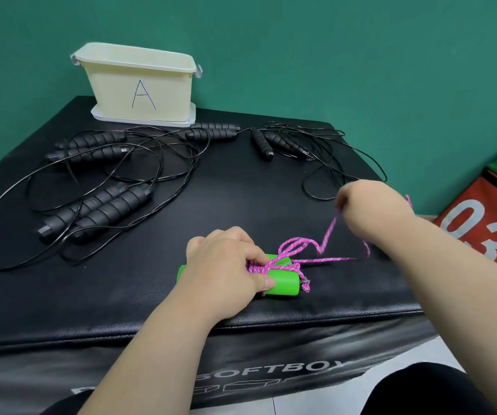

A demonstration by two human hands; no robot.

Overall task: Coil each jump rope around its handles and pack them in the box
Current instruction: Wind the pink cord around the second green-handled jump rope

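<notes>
My left hand (pixel 226 262) grips the green handles (pixel 283 281) of a jump rope, low on the black padded block (pixel 241 187). A few turns of pink rope (pixel 293 248) are wound round them. Out to the right, my right hand (pixel 370 205) holds a stretch of that pink rope lifted above the block. The cream box (pixel 139 85) marked "A" stands open at the far left, on its lid. Several black jump ropes (pixel 97 211) with foam handles lie uncoiled between the box and my hands.
Thin black cords (pixel 325 163) loop across the block's left and far right. A red and green padded block (pixel 486 211) with white numbers sits lower at the right. A green wall stands behind. The block's front edge runs just below my left wrist.
</notes>
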